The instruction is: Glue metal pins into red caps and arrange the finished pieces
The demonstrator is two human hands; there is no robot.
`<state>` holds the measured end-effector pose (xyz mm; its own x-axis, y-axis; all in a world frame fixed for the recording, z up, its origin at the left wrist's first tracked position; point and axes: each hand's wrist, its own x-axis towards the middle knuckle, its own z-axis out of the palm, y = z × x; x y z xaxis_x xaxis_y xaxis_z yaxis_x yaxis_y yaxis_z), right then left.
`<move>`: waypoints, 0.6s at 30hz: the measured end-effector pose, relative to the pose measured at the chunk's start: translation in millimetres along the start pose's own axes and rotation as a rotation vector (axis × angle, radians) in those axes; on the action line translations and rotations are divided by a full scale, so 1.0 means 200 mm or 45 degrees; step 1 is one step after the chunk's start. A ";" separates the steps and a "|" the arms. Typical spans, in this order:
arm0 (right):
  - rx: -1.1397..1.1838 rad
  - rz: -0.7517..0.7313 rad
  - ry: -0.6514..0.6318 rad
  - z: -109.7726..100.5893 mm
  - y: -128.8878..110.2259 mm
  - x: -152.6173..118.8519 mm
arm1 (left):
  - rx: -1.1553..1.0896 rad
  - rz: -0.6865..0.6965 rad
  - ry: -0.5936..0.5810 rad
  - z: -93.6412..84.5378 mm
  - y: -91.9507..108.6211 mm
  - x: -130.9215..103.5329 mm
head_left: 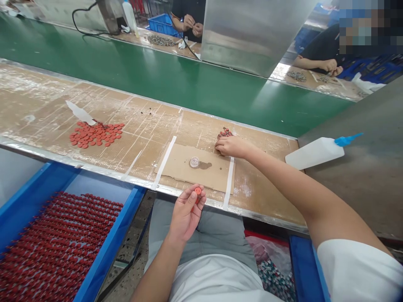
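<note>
Between thumb and fingers, my left hand (188, 212) holds a round red disc (198, 191) near the table's front edge. More red shows under it among the fingers. My right hand (231, 147) reaches to a small pile of red and dark parts (224, 133); its fingers are bent down at the pile's near side, and what they hold, if anything, is hidden. A small clear cup (194, 162) stands on a taped piece of cardboard (179, 163), beside a dark wet stain. Many red discs (96, 135) lie in a loose heap at the left.
A white bottle with a blue tip (315, 153) leans at the right. A blue tray (126, 214) holds rows of red parts at lower left. Beyond the green belt (157, 79), two people work with their hands. A white strip (80, 113) touches the disc heap.
</note>
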<state>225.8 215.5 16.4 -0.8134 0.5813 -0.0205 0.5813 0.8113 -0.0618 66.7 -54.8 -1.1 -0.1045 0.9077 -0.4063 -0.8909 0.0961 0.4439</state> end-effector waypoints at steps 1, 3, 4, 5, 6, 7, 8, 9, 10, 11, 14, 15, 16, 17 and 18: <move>0.000 -0.065 -0.053 0.00 0.01 0.01 | 0.000 0.001 0.003 0.00 0.00 0.00; 0.013 -0.226 -0.132 0.02 0.03 0.02 | -0.001 0.001 0.006 0.00 0.00 0.00; 0.046 -0.223 -0.090 0.03 0.03 0.03 | -0.003 0.002 0.003 0.00 0.00 0.00; 0.104 -0.195 -0.024 0.04 0.04 0.03 | -0.006 0.002 -0.001 0.00 0.01 -0.01; 0.190 -0.147 0.063 0.06 0.04 0.03 | -0.011 0.002 -0.005 0.00 0.01 -0.01; 0.302 -0.067 0.167 0.07 0.03 0.02 | -0.016 0.003 -0.008 0.00 0.01 -0.01; 0.434 0.045 0.282 0.09 0.01 0.01 | -0.021 0.005 -0.008 0.00 0.01 -0.01; 0.579 0.179 0.402 0.10 -0.01 0.00 | -0.027 0.007 -0.006 0.00 0.02 -0.01; 0.731 0.315 0.511 0.11 -0.05 -0.01 | -0.031 0.008 -0.002 -0.01 0.02 -0.01; 0.886 0.433 0.604 0.12 -0.09 -0.02 | -0.035 0.008 0.003 -0.01 0.02 0.00; 1.323 0.573 0.769 0.14 -0.26 -0.05 | -0.048 -0.001 0.019 -0.01 0.02 0.00; 1.439 0.576 0.801 0.15 -0.31 -0.06 | -0.054 -0.004 0.023 -0.01 0.02 0.01; 1.526 0.578 0.831 0.15 -0.37 -0.06 | -0.060 -0.006 0.025 -0.01 0.02 0.01; 1.579 0.578 0.866 0.16 -0.42 -0.06 | -0.064 -0.006 0.026 -0.01 0.02 0.01; 1.600 0.572 0.894 0.16 -0.47 -0.06 | -0.068 -0.006 0.025 -0.01 0.02 0.01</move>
<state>179.5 130.3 -9.7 -0.1918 0.9655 0.1762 0.0817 0.1946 -0.9775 62.5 -52.5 -2.1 -0.1086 0.8989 -0.4244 -0.9136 0.0780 0.3990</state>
